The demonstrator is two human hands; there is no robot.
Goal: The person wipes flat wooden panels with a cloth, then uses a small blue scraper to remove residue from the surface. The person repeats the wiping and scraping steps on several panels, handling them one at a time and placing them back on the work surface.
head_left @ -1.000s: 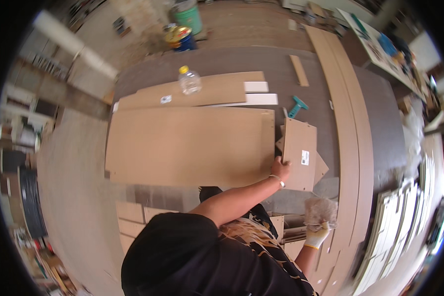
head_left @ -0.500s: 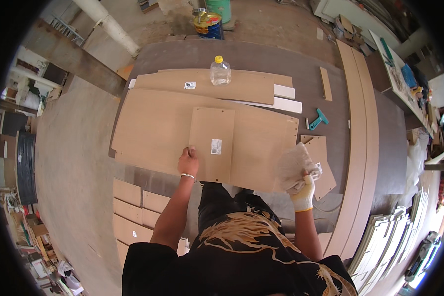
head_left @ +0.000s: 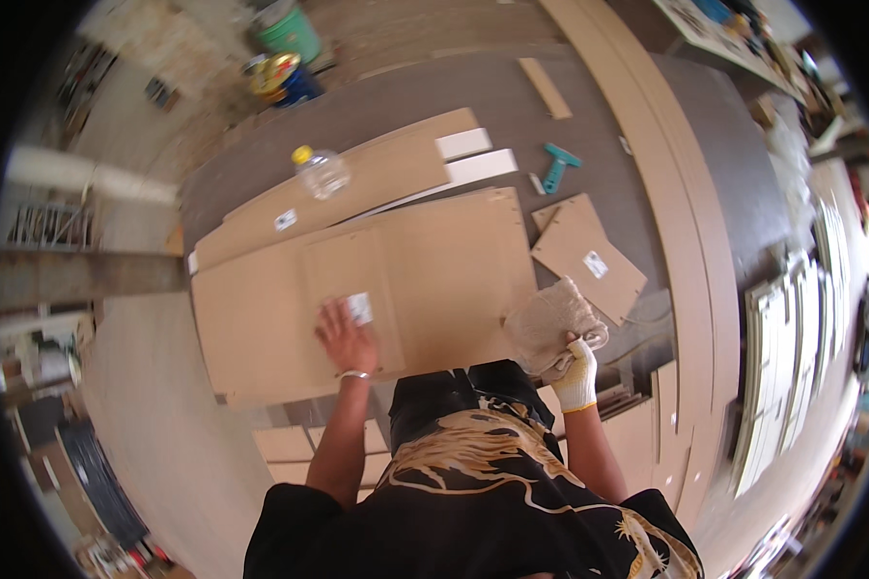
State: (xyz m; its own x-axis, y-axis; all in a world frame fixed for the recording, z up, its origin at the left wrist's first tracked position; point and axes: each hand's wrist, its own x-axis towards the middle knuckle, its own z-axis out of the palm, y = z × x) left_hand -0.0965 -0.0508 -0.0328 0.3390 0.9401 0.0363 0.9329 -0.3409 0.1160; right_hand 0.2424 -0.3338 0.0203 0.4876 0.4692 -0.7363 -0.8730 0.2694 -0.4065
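The bare left hand (head_left: 346,338) lies flat, fingers spread, on a small brown panel (head_left: 352,299), which itself lies on top of a large board (head_left: 454,261) on the grey table (head_left: 647,125). The fingertips rest just beside a white label (head_left: 360,308) stuck on the panel; the hand presses down and grips nothing. The right hand (head_left: 575,376), in a white glove, is closed around a bunched pale cloth (head_left: 550,323) and holds it at the near right corner of the board, well apart from the panel. Another small panel (head_left: 589,256) lies just right of the board, beyond the cloth. A teal scraper (head_left: 558,166) lies farther back on the table, and a clear bottle (head_left: 321,172) with a yellow cap stands on a long board (head_left: 377,179) behind.
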